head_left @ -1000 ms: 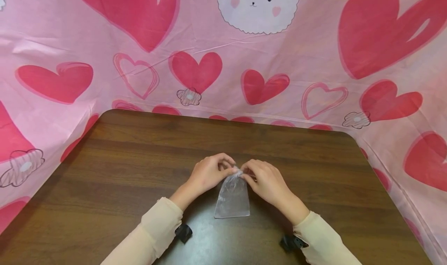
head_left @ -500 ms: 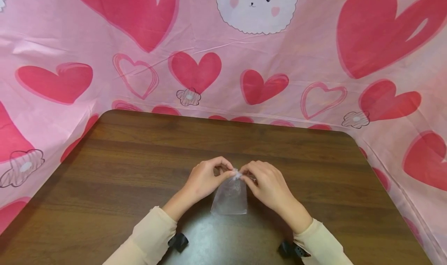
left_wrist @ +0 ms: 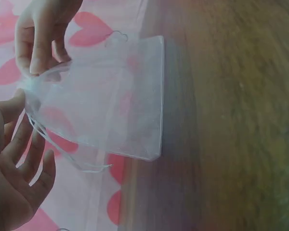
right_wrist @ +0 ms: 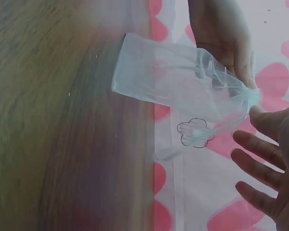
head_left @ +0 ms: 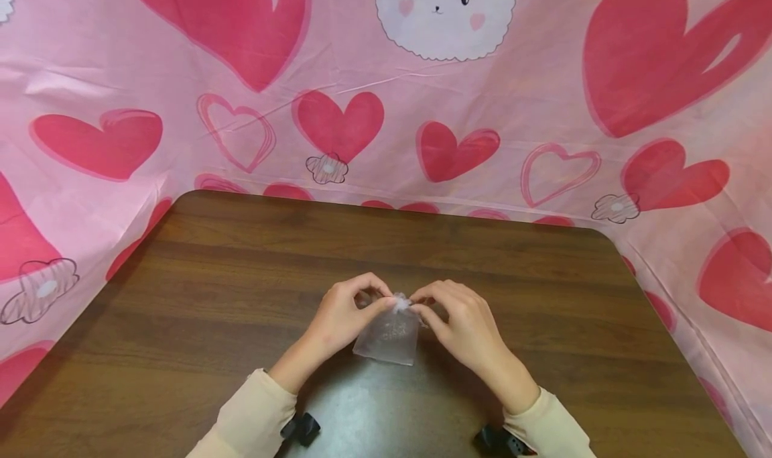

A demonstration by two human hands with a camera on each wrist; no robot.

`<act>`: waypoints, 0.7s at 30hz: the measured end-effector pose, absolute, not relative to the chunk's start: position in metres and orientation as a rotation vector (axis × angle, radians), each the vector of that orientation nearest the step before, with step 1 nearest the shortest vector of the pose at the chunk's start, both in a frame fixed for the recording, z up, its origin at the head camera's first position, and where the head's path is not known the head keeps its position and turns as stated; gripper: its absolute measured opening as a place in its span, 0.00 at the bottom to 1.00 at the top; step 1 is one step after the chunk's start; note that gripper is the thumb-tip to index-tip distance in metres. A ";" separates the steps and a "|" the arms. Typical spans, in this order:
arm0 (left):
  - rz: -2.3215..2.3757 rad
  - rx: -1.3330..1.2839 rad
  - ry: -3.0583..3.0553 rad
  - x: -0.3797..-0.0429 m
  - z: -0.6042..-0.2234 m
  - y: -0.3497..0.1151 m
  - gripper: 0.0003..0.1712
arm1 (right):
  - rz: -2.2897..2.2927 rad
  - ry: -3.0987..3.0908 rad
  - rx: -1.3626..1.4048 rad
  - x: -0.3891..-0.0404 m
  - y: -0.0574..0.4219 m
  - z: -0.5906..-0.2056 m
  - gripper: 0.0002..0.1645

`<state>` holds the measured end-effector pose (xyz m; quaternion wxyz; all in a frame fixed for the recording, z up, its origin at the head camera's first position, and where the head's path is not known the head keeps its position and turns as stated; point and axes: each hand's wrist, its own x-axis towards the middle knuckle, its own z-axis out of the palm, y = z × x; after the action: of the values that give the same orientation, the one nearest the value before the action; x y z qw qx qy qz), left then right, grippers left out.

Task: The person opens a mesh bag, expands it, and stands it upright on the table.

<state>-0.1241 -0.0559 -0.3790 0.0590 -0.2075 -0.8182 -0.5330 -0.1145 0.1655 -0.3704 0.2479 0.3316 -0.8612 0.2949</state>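
Note:
A sheer white organza drawstring bag (head_left: pixel 388 339) hangs from its gathered mouth between both hands, its flat bottom toward the person. My left hand (head_left: pixel 345 316) pinches the bunched neck from the left between thumb and fingertips. On the other side, my right hand (head_left: pixel 463 320) pinches the same neck with thumb and forefinger. Its remaining fingers (right_wrist: pixel 257 168) spread loosely in the right wrist view. A thin drawstring (left_wrist: pixel 70 156) dangles beside the bag (left_wrist: pixel 101 106) in the left wrist view. No contents show through the fabric.
A brown wood-grain table (head_left: pixel 253 257) with rounded far corners lies under the hands. Pink cloth (head_left: pixel 458 96) printed with hearts surrounds its back and sides. Black wrist cameras (head_left: pixel 301 429) sit at the beige sleeves (head_left: pixel 250 414).
The bag and left hand have shifted a little to the left, and the bag's bottom has swung up and left. Both hands keep pinching the gathered neck; the right has barely moved.

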 end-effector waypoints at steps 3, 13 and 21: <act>-1.624 -0.617 -2.455 -0.124 -0.380 -0.058 0.05 | 0.872 -2.377 0.853 -0.112 0.162 -0.370 0.11; -1.677 -0.631 -2.408 -0.123 -0.380 -0.059 0.05 | 1.328 -2.421 0.706 -0.108 0.150 -0.367 0.07; -1.731 -0.624 -2.415 -0.121 -0.377 -0.056 0.05 | 1.491 -2.415 0.613 -0.109 0.147 -0.367 0.06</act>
<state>-0.1214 -0.0561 -0.3771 0.0529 -0.2052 -0.7942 -0.5695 -0.1093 0.1467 -0.3674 0.1185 0.2097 -0.8258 0.5099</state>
